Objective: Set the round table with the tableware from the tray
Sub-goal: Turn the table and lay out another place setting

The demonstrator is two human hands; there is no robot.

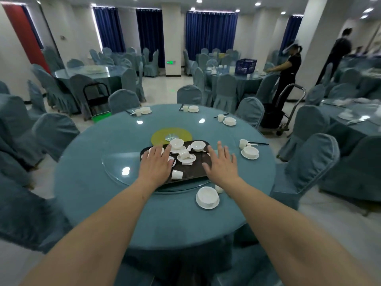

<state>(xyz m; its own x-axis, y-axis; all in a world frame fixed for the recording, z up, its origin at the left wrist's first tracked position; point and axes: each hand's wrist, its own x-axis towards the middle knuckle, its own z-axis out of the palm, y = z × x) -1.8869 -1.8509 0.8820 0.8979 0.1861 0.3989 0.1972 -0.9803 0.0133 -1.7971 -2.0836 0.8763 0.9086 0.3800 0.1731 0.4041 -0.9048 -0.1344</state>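
Note:
A dark tray [191, 172] lies on the glass turntable [115, 162] of the round teal table [99, 195]. It holds white bowls [198, 145] on saucers, a tipped cup [184, 154] and a second cup [176, 174] lying on its side. My left hand [156, 164] is spread flat over the tray's left part, fingers straight. Over the tray's right edge my right hand [221, 165] is spread too, holding nothing. A set bowl on a saucer [207, 197] stands on the table near me, with a small cup [219, 188] beside it.
Several place settings of bowl, cup and chopsticks ring the table's far and right sides [249, 152]. Teal-covered chairs [309, 162] surround the table. A yellow disc [171, 135] marks the turntable's centre. A person in black stands at a cart [288, 108] at the back right.

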